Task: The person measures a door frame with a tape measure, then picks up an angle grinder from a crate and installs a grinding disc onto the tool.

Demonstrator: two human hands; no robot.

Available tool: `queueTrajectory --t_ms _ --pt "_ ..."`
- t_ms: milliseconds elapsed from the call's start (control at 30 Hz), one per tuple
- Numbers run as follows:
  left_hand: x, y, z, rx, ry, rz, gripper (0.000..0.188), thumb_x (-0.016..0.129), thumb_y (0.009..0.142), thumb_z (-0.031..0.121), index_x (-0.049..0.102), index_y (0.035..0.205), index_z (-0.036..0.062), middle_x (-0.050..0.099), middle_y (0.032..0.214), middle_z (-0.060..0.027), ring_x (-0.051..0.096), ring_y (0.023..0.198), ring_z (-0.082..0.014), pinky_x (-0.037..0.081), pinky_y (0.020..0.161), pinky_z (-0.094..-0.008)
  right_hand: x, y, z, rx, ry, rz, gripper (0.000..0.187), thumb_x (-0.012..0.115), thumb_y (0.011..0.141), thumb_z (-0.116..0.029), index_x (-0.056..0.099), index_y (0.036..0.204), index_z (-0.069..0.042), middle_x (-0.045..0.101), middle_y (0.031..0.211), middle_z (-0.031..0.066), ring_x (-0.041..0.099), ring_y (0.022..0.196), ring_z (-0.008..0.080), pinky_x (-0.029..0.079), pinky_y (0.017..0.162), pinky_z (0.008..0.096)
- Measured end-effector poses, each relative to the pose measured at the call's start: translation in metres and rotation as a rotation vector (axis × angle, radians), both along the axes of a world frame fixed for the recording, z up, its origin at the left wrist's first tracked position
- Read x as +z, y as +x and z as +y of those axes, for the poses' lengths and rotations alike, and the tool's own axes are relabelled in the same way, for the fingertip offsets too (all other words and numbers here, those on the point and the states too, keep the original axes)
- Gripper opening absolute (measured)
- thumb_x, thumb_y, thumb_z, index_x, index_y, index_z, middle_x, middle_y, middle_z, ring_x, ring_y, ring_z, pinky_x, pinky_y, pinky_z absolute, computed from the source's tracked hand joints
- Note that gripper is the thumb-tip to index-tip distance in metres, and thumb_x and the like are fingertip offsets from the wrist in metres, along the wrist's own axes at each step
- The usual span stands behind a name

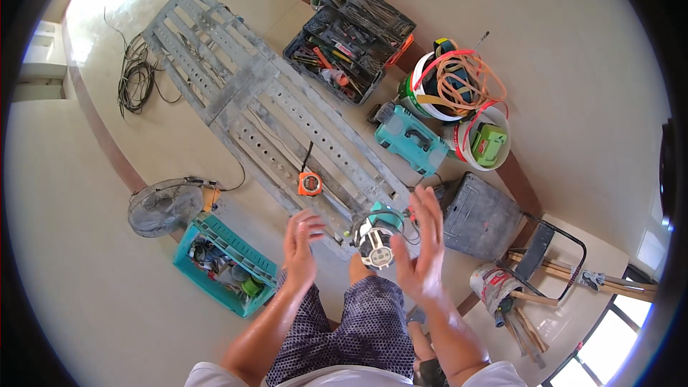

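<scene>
Both of my hands are raised apart in front of my lap, with nothing in either. My left hand (299, 247) is open, its fingers slightly bent, nearest to the bench's near end. My right hand (424, 251) is open too, its fingers stretched out and upward. Between them is a teal, white and black device (378, 236) with a round, light-coloured end; its exact kind is not clear. An orange tape measure (309, 183) with a dark strap lies on the long grey metal bench (247, 82), beyond my left hand.
Left of the bench are a fan (166, 208), a teal crate (226, 265) of small items and a coiled cable (137, 79). Along the right stand an open toolbox (349, 39), a teal case (410, 137), a bucket with orange hose (459, 79), a dark box (481, 215) and a stained bucket (494, 285).
</scene>
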State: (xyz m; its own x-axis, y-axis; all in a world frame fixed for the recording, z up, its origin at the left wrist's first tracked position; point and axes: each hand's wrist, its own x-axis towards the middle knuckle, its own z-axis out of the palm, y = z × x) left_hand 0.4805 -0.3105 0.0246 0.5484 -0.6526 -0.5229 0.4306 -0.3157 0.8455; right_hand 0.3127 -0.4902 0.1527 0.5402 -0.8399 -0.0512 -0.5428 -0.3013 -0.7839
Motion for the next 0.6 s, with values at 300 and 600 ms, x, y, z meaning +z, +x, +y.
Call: queueTrajectory --t_ms 300,600 --pt "0.043 0.077 -0.113 -0.044 -0.255 0.706 0.08 0.038 0.115 0.062 0.026 0.175 0.0096 0.037 0.176 -0.0135 0.037 0.16 -0.0309 0.028 0.131 -0.047 -0.045 0.145 0.026 -0.122 0.166 0.025 0.07 0.059 0.109 -0.044 0.053 0.156 0.008 0.049 0.166 0.0278 0.035 0.161 0.0473 0.022 0.132 0.0585" --pt "-0.127 0.268 0.013 0.143 0.089 -0.258 0.041 0.05 0.11 0.014 0.05 0.15 0.004 0.061 0.122 -0.0075 0.059 0.107 -0.0157 0.048 0.094 -0.0309 -0.186 0.286 0.099 -0.258 0.21 0.093 0.05 0.076 0.095 -0.009 0.064 0.143 0.001 0.054 0.158 0.0238 0.046 0.151 0.0463 0.037 0.126 0.0559"
